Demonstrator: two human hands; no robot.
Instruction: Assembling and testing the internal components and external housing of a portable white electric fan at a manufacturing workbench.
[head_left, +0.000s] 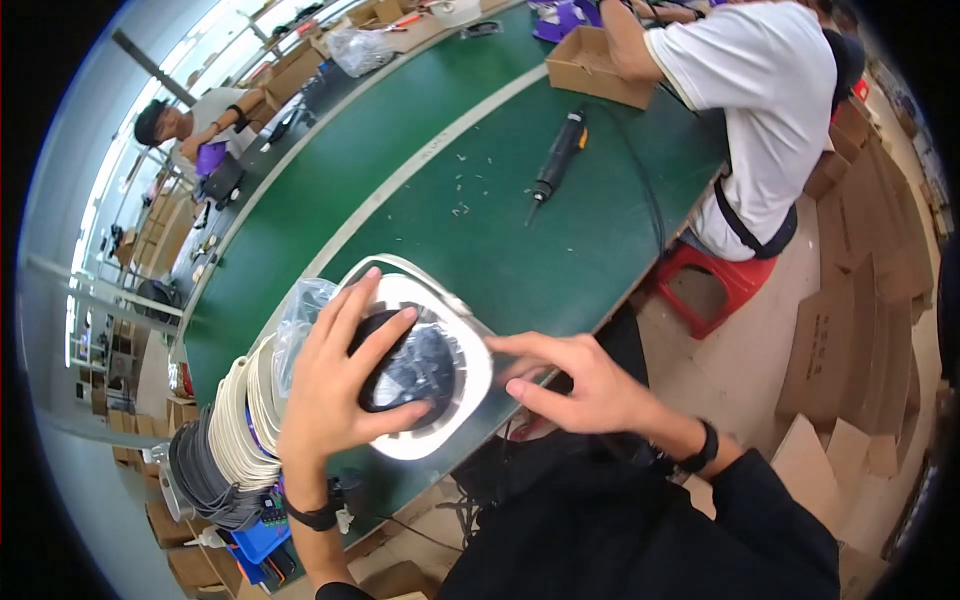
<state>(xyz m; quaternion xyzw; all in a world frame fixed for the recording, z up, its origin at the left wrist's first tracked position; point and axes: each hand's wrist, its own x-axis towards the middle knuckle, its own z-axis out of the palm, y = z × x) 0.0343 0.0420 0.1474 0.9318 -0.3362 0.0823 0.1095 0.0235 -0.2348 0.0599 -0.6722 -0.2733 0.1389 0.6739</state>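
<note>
A white rounded-square appliance housing [478, 372] sits at the near edge of the green table. Within its bright ring lies a dark round part with a shiny, film-like surface [421, 365]. My left hand [345, 375] spreads over the left side of the housing, fingers apart, thumb and fingertips resting on the dark part. It hides some of the ring. Beside the housing's right edge is my right hand [580, 385], index finger and thumb stretched out and apart. The index fingertip is at the rim; whether it touches I cannot tell. Its other fingers are partly hidden and blurred.
A corded electric screwdriver [560, 155] lies farther back, near scattered small screws [460, 209]. Coiled white cables [245, 410] and black cables [205, 475] stand at left, by a clear plastic bag [300, 315]. A co-worker [760, 110] sits right on a red stool [715, 290], by a cardboard box [590, 70].
</note>
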